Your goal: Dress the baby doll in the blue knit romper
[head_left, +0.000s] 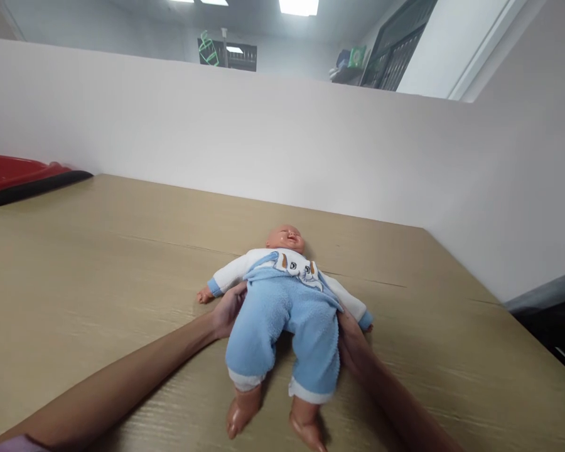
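A baby doll [286,238] lies on its back on the wooden table, head away from me and feet towards me. It wears a white top with blue cuffs [232,274] and blue fleece trousers [287,301] with white hems. An embroidered animal face [297,267] shows at the belly. My left hand [230,307] is closed on the left side of the trousers near the waist. On the other side, my right hand [351,336] grips the trousers at hip height. Cloth and the doll's body hide most of my fingers. The doll's arms spread outwards and its feet are bare.
The table [122,251] meets a white wall [263,138] at the back. A red tray-like object [14,171] with a black edge stands at the far left. Above the wall is a glass pane [273,37]. A dark object [553,320] is beyond the table's right edge.
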Demonstrator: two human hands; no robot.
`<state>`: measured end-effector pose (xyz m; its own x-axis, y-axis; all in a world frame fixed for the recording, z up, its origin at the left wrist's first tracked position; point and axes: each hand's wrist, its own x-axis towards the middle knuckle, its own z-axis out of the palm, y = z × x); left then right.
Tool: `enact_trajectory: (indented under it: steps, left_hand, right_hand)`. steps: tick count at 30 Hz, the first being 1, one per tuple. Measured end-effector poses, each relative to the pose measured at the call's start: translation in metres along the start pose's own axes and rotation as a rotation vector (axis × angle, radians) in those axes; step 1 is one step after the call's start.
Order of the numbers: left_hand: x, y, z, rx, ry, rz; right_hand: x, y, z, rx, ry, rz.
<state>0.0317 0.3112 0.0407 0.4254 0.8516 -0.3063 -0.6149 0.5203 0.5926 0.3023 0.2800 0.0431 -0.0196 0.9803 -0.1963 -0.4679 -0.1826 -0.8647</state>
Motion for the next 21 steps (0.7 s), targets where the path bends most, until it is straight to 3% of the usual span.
enact_trajectory:
  steps: [4,10,14,19,21]
  left_hand:
    - [0.001,0.001,-0.002,-0.009,-0.045,-0.023]
    - [0.000,0.003,0.006,0.014,-0.111,0.005]
    - [0.000,0.002,0.011,0.091,-0.143,0.016]
    - [-0.008,0.022,0.006,0.467,-0.151,0.137]
    - [-0.015,0.036,0.003,0.622,-0.132,0.190]
  right_hand:
    - [0.001,-0.001,-0.001,-0.026,0.034,0.000]
    - [-0.002,-0.004,-0.002,0.017,-0.143,0.074]
    - [-0.005,-0.009,-0.001,-0.005,-0.175,0.045]
    - [-0.002,-0.020,-0.005,-0.063,-0.167,-0.106]
    - [0.003,-0.023,-0.010,-0.102,-0.101,-0.165]
